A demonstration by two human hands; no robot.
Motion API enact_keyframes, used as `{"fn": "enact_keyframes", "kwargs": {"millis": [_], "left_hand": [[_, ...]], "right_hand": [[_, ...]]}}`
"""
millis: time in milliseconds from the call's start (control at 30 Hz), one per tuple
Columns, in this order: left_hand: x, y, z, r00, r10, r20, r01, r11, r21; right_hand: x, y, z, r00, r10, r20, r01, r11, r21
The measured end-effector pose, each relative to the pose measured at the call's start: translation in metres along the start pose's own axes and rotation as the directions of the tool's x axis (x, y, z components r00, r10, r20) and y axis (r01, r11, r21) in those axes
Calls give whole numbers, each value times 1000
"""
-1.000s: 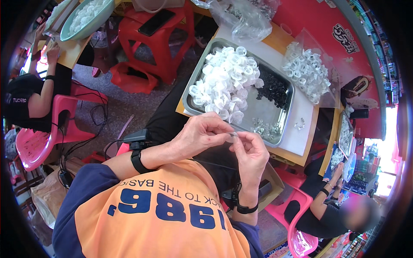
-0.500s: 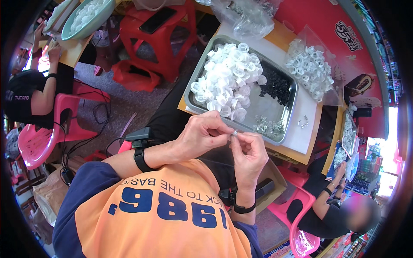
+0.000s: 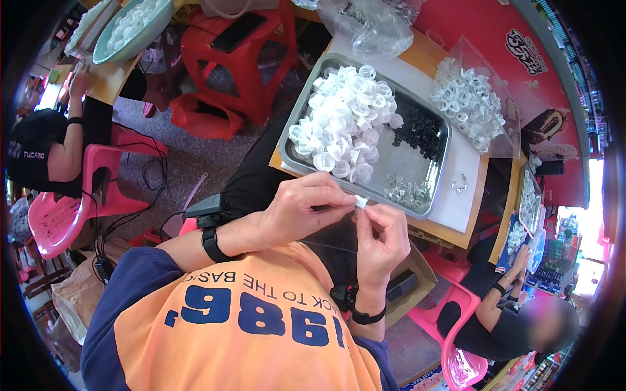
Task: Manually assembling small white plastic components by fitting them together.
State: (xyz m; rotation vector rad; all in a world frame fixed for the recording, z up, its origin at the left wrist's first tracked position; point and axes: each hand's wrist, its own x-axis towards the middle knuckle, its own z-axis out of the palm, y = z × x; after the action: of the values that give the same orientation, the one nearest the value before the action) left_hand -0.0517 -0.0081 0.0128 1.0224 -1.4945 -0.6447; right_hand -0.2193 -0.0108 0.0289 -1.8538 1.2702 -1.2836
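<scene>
My left hand (image 3: 310, 203) and my right hand (image 3: 382, 241) meet just off the near edge of a metal tray (image 3: 297, 116). Between their fingertips is a small white plastic piece (image 3: 361, 201), pinched from both sides; part of it is covered by the fingers. The tray holds a heap of white translucent plastic caps (image 3: 352, 114), a patch of small black parts (image 3: 417, 130) and a little pile of small clear or silvery pieces (image 3: 409, 190). A few similar small bits (image 3: 460, 184) lie on the white board right of the tray.
A clear bag of white ring-shaped parts (image 3: 468, 104) lies right of the tray, another plastic bag (image 3: 375, 32) beyond it. A red stool (image 3: 238, 62) carries a black phone (image 3: 239, 32). Co-workers sit at far left (image 3: 49, 143) and lower right (image 3: 492, 326).
More of the white piece now shows between my fingertips. My right hand has shifted slightly right and down, and its fingers are more bent. The tray's contents look the same.
</scene>
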Motion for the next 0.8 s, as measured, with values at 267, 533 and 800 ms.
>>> {"fn": "enact_keyframes", "kwargs": {"millis": [267, 533, 800], "left_hand": [[-7, 2, -1, 986, 165, -5, -164, 980, 117], [-9, -1, 2, 986, 166, -23, -161, 979, 127], [12, -1, -9, 871, -395, 292, 484, 795, -366]], "right_hand": [[0, -6, -3, 949, -315, 9, 308, 922, -234], [-2, -1, 1, 931, -362, 36, 356, 887, -294], [5, 6, -11, 948, 285, 141, -316, 897, 308]]}}
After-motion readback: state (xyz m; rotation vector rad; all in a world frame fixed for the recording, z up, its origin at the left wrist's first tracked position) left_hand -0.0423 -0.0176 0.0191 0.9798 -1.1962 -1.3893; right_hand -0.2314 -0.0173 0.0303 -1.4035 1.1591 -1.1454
